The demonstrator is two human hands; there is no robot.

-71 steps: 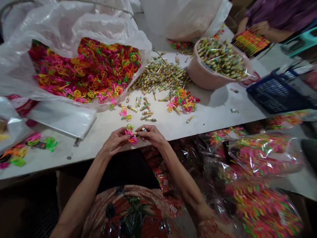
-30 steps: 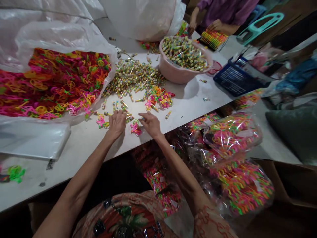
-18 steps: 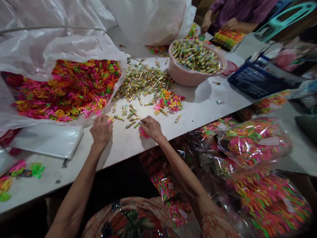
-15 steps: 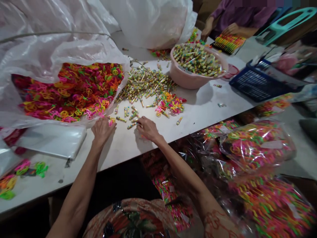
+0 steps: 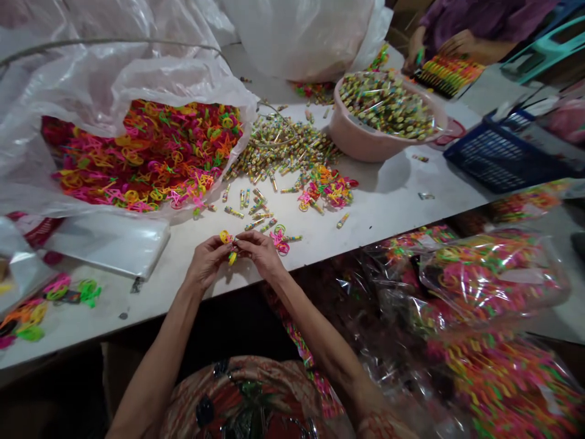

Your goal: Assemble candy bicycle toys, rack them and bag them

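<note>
Left hand and right hand pinch 1 yellow plastic piece, grips closed, above the tabletop; apparently a fitting step, the next move calling for steady alignment.

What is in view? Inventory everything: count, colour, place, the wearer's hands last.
table: one, white, across the middle
yellow pieces: count unclear, yellow, near its front edge
loose cluster: one, pink and green, right of those
small tubes: countless, yellowish, heaped mid-table
basin: one, pale pink, right of the tubes
mound: one, multicoloured, before the basin
open bag: one, whitish, left, coloured pieces inside
large bag: one, white, far side
flat bags: count unclear, transparent, left
corner pieces: several, multicoloured, left edge
basket: one, blue, right
filled bags: several, clear, multicoloured contents, lower right
chair: one, turquoise, upper right
co-worker: one, purple sleeves, upper right
left hand: one, bare, pinching yellow pieces
right hand: one, bare, fingertips at them
</note>
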